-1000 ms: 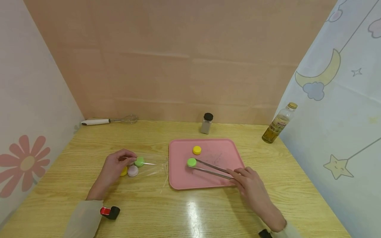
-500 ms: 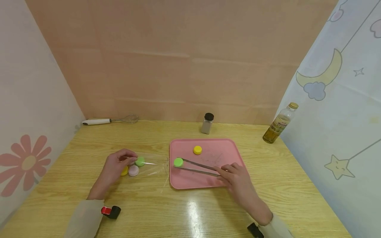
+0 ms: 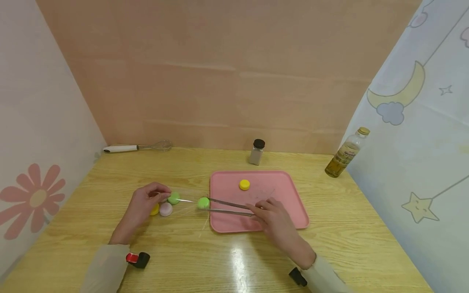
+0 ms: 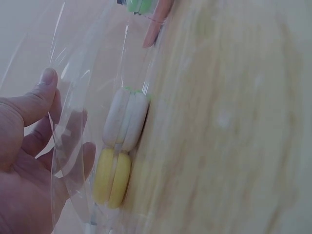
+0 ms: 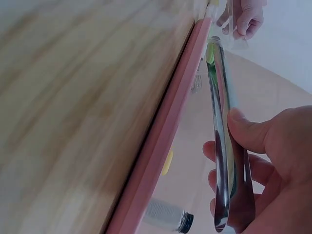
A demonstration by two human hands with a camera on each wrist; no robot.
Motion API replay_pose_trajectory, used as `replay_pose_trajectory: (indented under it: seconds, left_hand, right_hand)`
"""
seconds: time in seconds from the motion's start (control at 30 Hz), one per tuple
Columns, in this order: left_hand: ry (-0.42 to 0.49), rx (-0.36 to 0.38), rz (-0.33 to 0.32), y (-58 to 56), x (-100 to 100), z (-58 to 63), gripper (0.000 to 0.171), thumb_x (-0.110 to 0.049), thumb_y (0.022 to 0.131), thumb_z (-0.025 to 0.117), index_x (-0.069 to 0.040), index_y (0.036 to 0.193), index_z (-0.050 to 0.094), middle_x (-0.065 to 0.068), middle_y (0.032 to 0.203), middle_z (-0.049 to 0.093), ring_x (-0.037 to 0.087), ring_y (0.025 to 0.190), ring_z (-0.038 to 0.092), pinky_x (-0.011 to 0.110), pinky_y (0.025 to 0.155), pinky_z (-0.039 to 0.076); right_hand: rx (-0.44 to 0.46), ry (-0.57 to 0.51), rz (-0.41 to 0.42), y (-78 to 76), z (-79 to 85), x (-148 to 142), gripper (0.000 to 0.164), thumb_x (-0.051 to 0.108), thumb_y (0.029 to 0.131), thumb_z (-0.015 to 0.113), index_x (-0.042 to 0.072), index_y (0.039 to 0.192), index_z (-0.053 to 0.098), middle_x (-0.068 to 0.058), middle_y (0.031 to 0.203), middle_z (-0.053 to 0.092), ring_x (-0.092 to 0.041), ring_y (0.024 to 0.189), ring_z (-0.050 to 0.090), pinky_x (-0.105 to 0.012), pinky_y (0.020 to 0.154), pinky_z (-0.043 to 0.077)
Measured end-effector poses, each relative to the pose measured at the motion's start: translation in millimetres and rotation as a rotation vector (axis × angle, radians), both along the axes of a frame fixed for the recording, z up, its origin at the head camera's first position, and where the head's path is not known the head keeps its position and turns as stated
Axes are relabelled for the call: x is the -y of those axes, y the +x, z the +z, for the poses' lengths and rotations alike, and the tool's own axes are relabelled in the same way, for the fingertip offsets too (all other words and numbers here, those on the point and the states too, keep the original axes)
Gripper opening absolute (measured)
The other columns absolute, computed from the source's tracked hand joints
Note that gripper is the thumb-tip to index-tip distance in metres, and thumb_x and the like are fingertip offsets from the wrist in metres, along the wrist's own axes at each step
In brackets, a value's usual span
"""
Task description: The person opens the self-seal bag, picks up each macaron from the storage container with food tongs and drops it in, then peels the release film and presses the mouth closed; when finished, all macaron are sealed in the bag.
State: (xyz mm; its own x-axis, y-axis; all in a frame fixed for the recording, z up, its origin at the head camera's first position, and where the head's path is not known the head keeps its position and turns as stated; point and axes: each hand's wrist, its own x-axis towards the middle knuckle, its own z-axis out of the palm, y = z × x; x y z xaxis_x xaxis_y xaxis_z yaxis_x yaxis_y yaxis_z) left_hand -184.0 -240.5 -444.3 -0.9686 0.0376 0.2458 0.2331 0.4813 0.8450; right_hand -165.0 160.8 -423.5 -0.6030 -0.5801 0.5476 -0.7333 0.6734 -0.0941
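My left hand (image 3: 144, 203) pinches the edge of a clear plastic bag (image 4: 68, 141) lying on the table left of the tray. Inside the bag are a green macaron (image 3: 174, 198), a pale pinkish-white macaron (image 4: 126, 119) and a yellow macaron (image 4: 112, 179), the last two standing on edge, end to end, in the left wrist view. My right hand (image 3: 278, 224) holds metal tongs (image 3: 231, 204), thumb on one arm and fingers round the other. Between the tong tips is another green macaron (image 3: 203, 203), at the bag's mouth beside the tray's left rim.
A second yellow macaron (image 3: 244, 185) sits on the pink tray (image 3: 256, 226). Behind it stands a black-capped jar (image 3: 256, 154). An oil bottle (image 3: 344, 156) is at the back right, a whisk (image 3: 139, 147) at the back left. Walls enclose the table's back and sides.
My right hand has moved left with the tongs, carrying the green macaron from over the tray past its left rim to the bag. My left hand has kept its hold on the bag.
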Motion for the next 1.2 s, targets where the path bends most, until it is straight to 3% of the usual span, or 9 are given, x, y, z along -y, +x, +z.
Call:
replay_pose_trajectory:
  seconds: [0.23,0.63,0.87,1.2]
  left_hand:
    - [0.000,0.007,0.005,-0.3,0,0.8,0.013,-0.017,0.099,0.068,-0.006,0.104,0.073,0.007,0.101,0.071,0.015,0.089,0.064,0.030,0.074,0.055]
    - [-0.006,-0.026,-0.001,0.3,-1,1.8,0.011,-0.016,0.099,0.069,-0.007,0.103,0.074,0.005,0.100,0.072,0.011,0.090,0.064,0.021,0.075,0.052]
    - [-0.010,-0.021,-0.004,0.7,-1,1.6,0.012,-0.017,0.099,0.069,-0.007,0.104,0.074,0.005,0.100,0.072,0.012,0.091,0.064,0.023,0.076,0.052]
    - [-0.013,-0.013,0.003,1.0,-1,2.6,0.013,-0.018,0.099,0.069,-0.007,0.103,0.074,0.005,0.100,0.072,0.012,0.092,0.063,0.021,0.079,0.050]
  right_hand:
    - [0.000,0.039,0.040,-7.2,0.8,18,0.046,0.005,0.075,0.088,0.015,0.118,0.077,0.002,0.093,0.070,-0.019,0.082,0.052,-0.033,0.073,0.045]
    - [0.039,0.072,0.070,-14.1,-1.2,48,0.039,0.014,0.081,0.085,0.019,0.119,0.077,0.004,0.091,0.070,-0.016,0.079,0.051,-0.030,0.070,0.045]
    - [0.042,0.112,0.073,-15.1,-1.6,57,0.038,0.018,0.082,0.083,0.019,0.119,0.076,0.005,0.089,0.065,-0.017,0.086,0.056,-0.033,0.080,0.048]
    - [0.036,0.155,0.070,-16.3,-0.9,64,0.042,0.021,0.081,0.084,0.022,0.122,0.075,0.006,0.086,0.064,-0.015,0.083,0.054,-0.030,0.076,0.046]
